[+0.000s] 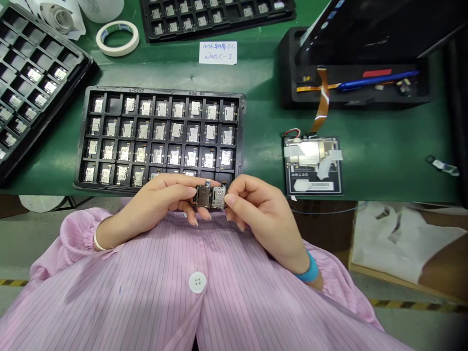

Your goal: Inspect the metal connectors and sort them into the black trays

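The left hand (157, 195) is pinching a small dark board (203, 196) at its outer edge between thumb and fingers, while the right hand (268, 217) is gripping a small silver-faced board (219, 197) by its outer edge. Both boards are sitting side by side at the near edge of the table (259, 146), just in front of the middle tray's near rim; whether they are joined is not showing. They are looking very light and stiff, probably fragile, with smooth metal faces that could be slipping under fingertips, so the bare side edges are seeming the safest hold, with pressure staying off the faces and the little tabs at the top. Behind the hands, the middle tray (164, 91) is lying near the table's near edge, its pockets mostly holding one silver-faced piece each. Toward the table's far left corner, an angled tray (83, 61) is carrying similar pieces in some pockets, and the rear tray (219, 34) is holding more near the far edge. On the right, a black box (288, 97) is containing a blue pen-like tool (376, 80) and small parts, and an orange ribbon cable (322, 105) is running from it to a flat black unit (292, 178) near the near edge.
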`<state>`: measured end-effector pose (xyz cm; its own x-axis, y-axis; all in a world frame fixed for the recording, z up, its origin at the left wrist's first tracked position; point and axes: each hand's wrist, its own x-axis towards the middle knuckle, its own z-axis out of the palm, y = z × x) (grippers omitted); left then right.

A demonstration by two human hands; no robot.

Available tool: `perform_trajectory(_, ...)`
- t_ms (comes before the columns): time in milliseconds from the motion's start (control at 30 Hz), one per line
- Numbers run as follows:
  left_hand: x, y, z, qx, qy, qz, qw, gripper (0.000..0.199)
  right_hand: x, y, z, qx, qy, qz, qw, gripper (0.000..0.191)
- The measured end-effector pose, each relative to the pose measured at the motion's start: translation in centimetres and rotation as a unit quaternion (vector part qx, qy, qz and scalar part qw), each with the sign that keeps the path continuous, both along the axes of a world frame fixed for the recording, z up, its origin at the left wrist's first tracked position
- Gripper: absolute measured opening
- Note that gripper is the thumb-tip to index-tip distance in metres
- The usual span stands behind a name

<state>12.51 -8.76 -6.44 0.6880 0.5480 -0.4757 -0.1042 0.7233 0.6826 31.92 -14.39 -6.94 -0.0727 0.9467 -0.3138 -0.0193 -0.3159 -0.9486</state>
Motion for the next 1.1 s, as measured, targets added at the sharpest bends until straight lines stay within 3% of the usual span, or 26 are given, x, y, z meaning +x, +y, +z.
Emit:
perform_trajectory(233, -0.1, -0.1, -0.1, 0.016, 0.004, -0.010, 1.000, 0.029, -0.1, -0.3, 0.2, -0.002, -0.009, 0.006, 1.000, 0.020)
perform_trajectory(367, 0.1, 0.2, -0.2, 0.126, 0.123, -0.008, 0.984, 0.029, 0.7, 0.0, -0.1, 0.032, -0.097, -0.027, 0.994, 0.019)
perform_trajectory(467, 0.7, 0.7, -0.8, 0.260, 0.256, 0.023, 0.931, 0.025, 1.6, 0.5, -1.0, 0.049, -0.260, -0.064, 0.962, 0.016)
perform_trajectory(533, 1.4, 0.9, -1.5, 0.346, 0.317, 0.016, 0.883, 0.025, 1.9, 0.7, -1.7, 0.026, -0.333, -0.038, 0.942, 0.016)
perform_trajectory(633, 2.3, 1.0, -2.5, 0.438, 0.363, -0.039, 0.822, 0.029, 1.8, 0.8, -2.2, 0.002, -0.364, 0.010, 0.931, 0.018)
perform_trajectory(800, 2.9, 0.7, -2.8, 0.508, 0.384, -0.127, 0.760, 0.038, 1.2, 0.5, -1.8, 0.001, -0.424, 0.023, 0.906, 0.022)
perform_trajectory(900, 2.5, 0.6, -2.4, 0.515, 0.377, -0.127, 0.759, 0.041, 1.2, 0.4, -1.7, 0.008, -0.470, 0.040, 0.882, 0.022)
perform_trajectory(1000, 1.0, 0.8, -1.7, 0.511, 0.378, -0.068, 0.769, 0.040, 1.6, 0.4, -2.0, 0.026, -0.498, 0.043, 0.866, 0.021)
perform_trajectory(1100, -1.0, 1.0, -0.7, 0.502, 0.411, -0.011, 0.761, 0.037, 2.3, 0.5, -2.3, 0.033, -0.515, 0.027, 0.856, 0.019)
